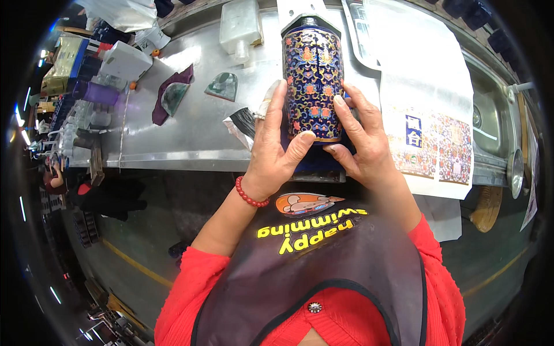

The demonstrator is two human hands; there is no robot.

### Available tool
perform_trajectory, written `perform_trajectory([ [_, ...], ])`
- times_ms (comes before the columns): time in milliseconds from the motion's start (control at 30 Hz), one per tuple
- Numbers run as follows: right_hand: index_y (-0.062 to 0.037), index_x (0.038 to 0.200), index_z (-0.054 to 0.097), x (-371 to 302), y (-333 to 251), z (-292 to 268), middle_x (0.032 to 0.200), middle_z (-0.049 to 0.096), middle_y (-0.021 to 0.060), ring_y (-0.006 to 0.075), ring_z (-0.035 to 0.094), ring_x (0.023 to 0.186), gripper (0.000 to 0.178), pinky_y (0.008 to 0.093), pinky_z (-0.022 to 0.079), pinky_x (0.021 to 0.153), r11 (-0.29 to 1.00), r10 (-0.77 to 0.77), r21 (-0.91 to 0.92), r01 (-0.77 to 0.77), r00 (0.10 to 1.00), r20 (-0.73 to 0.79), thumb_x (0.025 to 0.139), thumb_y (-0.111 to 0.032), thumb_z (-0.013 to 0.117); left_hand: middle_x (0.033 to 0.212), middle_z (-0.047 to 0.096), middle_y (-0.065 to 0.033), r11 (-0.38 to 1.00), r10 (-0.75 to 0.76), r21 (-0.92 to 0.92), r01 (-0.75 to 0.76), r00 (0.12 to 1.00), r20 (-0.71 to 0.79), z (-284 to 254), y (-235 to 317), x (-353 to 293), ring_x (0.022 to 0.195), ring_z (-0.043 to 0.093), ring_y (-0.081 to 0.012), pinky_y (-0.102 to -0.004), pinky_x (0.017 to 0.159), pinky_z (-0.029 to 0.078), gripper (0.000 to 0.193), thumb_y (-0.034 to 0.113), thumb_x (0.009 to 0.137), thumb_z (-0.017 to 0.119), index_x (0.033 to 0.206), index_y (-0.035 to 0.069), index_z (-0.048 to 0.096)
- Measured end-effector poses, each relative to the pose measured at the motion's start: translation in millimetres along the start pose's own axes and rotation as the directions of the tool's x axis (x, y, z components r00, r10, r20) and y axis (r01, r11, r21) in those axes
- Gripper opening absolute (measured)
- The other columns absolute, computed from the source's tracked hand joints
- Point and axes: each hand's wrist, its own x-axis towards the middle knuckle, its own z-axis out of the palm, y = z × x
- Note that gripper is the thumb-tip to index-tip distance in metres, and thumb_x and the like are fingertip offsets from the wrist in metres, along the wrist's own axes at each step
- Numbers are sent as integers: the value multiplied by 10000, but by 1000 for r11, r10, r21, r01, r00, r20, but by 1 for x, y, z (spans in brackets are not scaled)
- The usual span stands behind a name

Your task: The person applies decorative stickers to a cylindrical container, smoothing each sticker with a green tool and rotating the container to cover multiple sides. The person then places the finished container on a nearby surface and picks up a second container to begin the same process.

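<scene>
A dark blue cylindrical bottle (313, 81) with a colourful floral and scroll pattern is held between my two hands, its black neck pointing away from me. My left hand (274, 141) presses along its left side, with the thumb near the base. A whitish wrapping shows on one left finger, and a red bead bracelet circles that wrist. My right hand (365, 135) grips the right side with bent fingers, its thumb by the lower edge. Beside my left hand lies a crumpled black and white wrapper (239, 128). What is directly under the bottle is mostly hidden.
A metal worktable (196, 135) spans the view. Left are two dark green half-round pieces (222, 86) (174, 98), a purple cloth (160, 112), a white box (127, 62) and a clear squarish bottle (238, 26). Right are a large printed sheet (424, 75) and a sink (490, 118).
</scene>
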Motion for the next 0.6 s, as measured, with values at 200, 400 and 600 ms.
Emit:
perform_trajectory([
  [200, -24, 1507, 517, 0, 0, 0, 1592, 396, 250, 376, 535, 1275, 776, 469, 443, 1094, 1000, -1, -8, 1, 1000, 2, 800, -127, 820, 1556, 427, -281, 998, 49, 48, -50, 999, 21, -3, 3, 4, 1405, 481, -368, -435, 1181, 357, 871, 260, 957, 734, 1586, -86, 241],
  [400, -41, 1481, 536, 1, -3, 0, 1562, 428, 253, 429, 525, 1310, 825, 487, 458, 1087, 1000, 27, -8, -27, 1000, -3, 725, -102, 861, 1544, 430, -299, 985, 59, 164, -62, 998, 20, -2, -1, 6, 1387, 491, -402, -454, 1161, 374, 922, 331, 931, 731, 1583, -90, 234],
  [600, -34, 1553, 431, 7, -7, -14, 1601, 352, 266, 447, 511, 1320, 843, 499, 452, 1093, 999, 48, -20, -46, 996, 74, 855, -318, 809, 1562, 377, -337, 971, 151, 182, -156, 988, 39, -8, -3, 10, 1456, 365, -471, -502, 1214, 251, 946, 514, 1012, 597, 1581, -137, 213],
])
